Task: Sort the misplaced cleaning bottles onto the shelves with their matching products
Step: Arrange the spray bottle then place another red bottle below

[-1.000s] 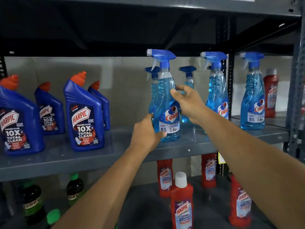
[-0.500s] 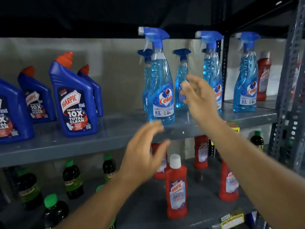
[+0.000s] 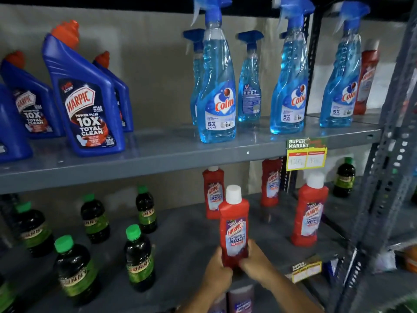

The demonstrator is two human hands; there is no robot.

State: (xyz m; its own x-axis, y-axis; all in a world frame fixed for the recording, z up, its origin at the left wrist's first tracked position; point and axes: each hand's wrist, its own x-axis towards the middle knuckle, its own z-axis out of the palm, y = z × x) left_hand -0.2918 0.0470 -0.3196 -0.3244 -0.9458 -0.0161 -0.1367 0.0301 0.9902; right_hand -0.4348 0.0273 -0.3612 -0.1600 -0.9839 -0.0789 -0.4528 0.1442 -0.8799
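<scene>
A red Harpic bathroom cleaner bottle [image 3: 234,224] with a white cap stands upright at the front of the lower shelf [image 3: 187,240]. My left hand [image 3: 217,271] grips its base from the left and my right hand [image 3: 256,259] from the right. Three more red Harpic bottles [image 3: 310,208] stand behind it. On the upper shelf [image 3: 158,157] stand several blue Colin spray bottles [image 3: 217,86] at right and blue Harpic toilet cleaner bottles [image 3: 85,96] at left. One red bottle [image 3: 366,75] stands alone behind the rightmost Colin spray.
Dark Sunny bottles with green caps [image 3: 137,256] fill the lower shelf's left side; another one [image 3: 344,177] stands far right. A yellow price tag [image 3: 305,154] hangs from the upper shelf edge. A perforated grey upright [image 3: 388,177] runs down the right. Purple-labelled bottles [image 3: 240,299] show below.
Both hands let go of the front Colin spray bottle on the upper shelf, dropped to the lower shelf and closed on the front red Harpic bottle. The view tilted down.
</scene>
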